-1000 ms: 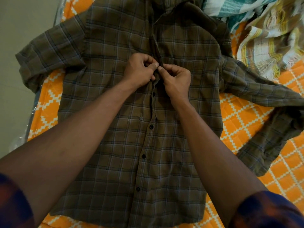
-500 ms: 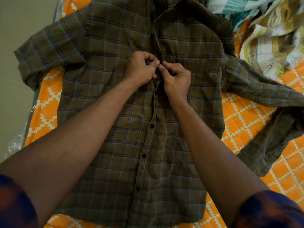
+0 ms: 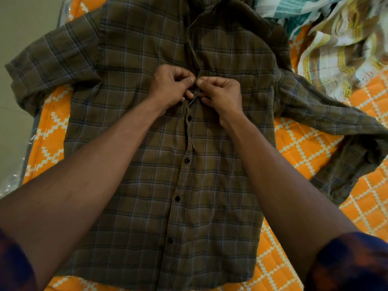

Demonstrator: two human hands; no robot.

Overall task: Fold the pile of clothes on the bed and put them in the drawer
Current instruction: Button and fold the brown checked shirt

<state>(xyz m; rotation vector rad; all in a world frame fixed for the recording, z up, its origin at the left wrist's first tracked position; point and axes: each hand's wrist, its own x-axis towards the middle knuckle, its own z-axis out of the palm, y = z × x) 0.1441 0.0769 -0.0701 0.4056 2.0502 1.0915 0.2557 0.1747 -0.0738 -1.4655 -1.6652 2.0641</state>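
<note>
An olive-brown plaid shirt (image 3: 220, 185) lies front up and spread flat on the bed, collar at the far end. Several dark buttons down its lower front are fastened. My left hand (image 3: 170, 87) and my right hand (image 3: 222, 91) meet at the chest, each pinching an edge of the shirt's front placket where it still gapes open. The left sleeve lies bunched at the bed's left edge; the right sleeve trails off to the right.
The bed carries an orange sheet with a white lattice pattern (image 3: 304, 148). A heap of other clothes, yellow-checked (image 3: 340, 59) and teal-striped (image 3: 298, 15), sits at the far right. The bed's left edge borders a grey floor (image 3: 21, 17).
Both hands stay at the same spot on the placket, with small finger movements. The view has shifted slightly.
</note>
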